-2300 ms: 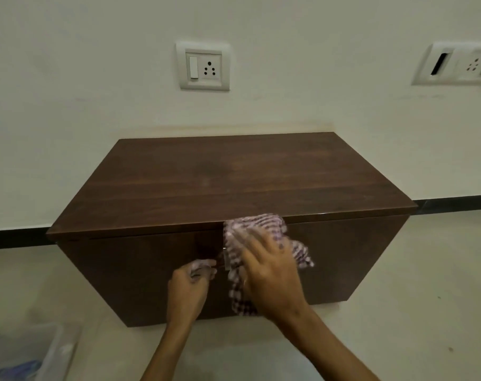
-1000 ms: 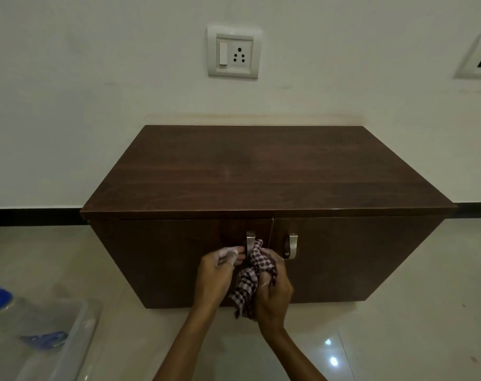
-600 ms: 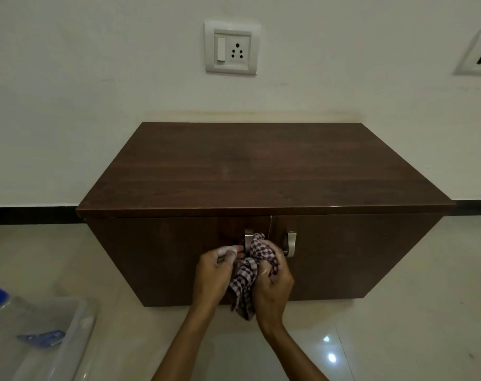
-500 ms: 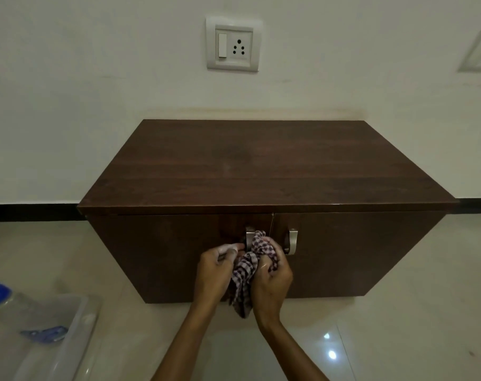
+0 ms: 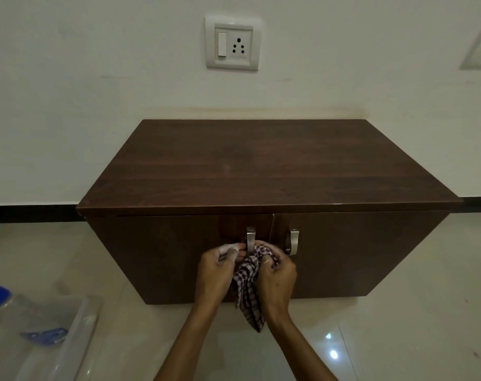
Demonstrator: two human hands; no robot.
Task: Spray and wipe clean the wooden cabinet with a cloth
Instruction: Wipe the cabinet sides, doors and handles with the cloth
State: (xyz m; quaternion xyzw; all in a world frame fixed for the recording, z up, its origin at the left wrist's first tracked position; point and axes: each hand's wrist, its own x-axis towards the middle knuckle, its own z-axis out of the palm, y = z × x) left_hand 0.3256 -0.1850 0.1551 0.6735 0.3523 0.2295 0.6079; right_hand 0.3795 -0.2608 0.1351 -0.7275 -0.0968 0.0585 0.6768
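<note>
Dark brown wooden cabinet [image 5: 261,166], against wall on tiled floor. Head view: soft, light checked purple-white cloth [image 5: 249,284], bunched at left steel door handle [image 5: 250,239], pinched by right hand [image 5: 276,273]; left hand [image 5: 217,268] curled on handle. Best gripped bunched.

No text, label, brand, number or sign can be read anywhere in the head view. The blue patch on the clear bottle [image 5: 27,317], well to the left of the fingers, is too blurred to make out, and the wall socket plate [image 5: 233,43] above them bears no lettering.
</note>
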